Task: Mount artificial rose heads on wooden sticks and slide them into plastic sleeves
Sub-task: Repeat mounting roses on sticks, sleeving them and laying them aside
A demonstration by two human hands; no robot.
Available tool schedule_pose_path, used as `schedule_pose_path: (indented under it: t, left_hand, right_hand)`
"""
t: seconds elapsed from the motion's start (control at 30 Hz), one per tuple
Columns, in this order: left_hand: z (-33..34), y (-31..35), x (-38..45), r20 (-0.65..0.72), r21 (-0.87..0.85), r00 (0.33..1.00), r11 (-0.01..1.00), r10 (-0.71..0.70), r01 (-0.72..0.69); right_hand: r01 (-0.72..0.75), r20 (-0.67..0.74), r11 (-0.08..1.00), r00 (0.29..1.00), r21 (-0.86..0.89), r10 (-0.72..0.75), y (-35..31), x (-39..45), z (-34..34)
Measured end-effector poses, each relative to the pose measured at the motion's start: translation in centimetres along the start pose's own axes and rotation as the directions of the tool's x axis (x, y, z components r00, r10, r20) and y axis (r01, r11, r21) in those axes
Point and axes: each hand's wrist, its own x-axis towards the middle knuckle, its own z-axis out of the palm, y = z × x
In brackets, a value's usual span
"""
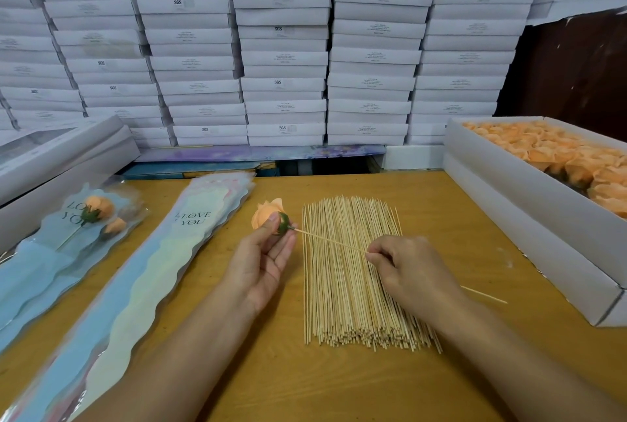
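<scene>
My left hand (263, 260) pinches an orange rose head (266, 216) by its green base, above the wooden table. My right hand (410, 269) grips a thin wooden stick (334, 242) whose tip meets the base of the rose head; the stick's other end pokes out behind my right wrist. Beneath both hands lies a wide bundle of wooden sticks (353, 286). A stack of plastic sleeves (142, 279) printed "LOVE YOU" lies to the left. Further left, filled sleeves (64, 242) hold mounted orange roses.
A long white box (529, 204) full of orange rose heads stands at the right edge of the table (475, 245). Stacks of white cartons (281, 48) form a wall behind. A flat grey box (57, 157) sits at the far left.
</scene>
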Motion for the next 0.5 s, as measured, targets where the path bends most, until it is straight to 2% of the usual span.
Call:
schedule_pose_path:
  t: [0.33, 0.5]
  left_hand:
    - [0.04, 0.02, -0.22, 0.004, -0.008, 1.0, 1.0, 0.005, -0.005]
    - [0.24, 0.07, -0.29, 0.005, -0.026, 0.999, 0.999, 0.039, -0.039]
  right_hand:
    - [0.029, 0.06, 0.995, 0.998, -0.091, -0.023, -0.11, 0.04, -0.01]
    - [0.001, -0.028, 1.0, 1.0, -0.015, -0.002, -0.62, 0.01, -0.03]
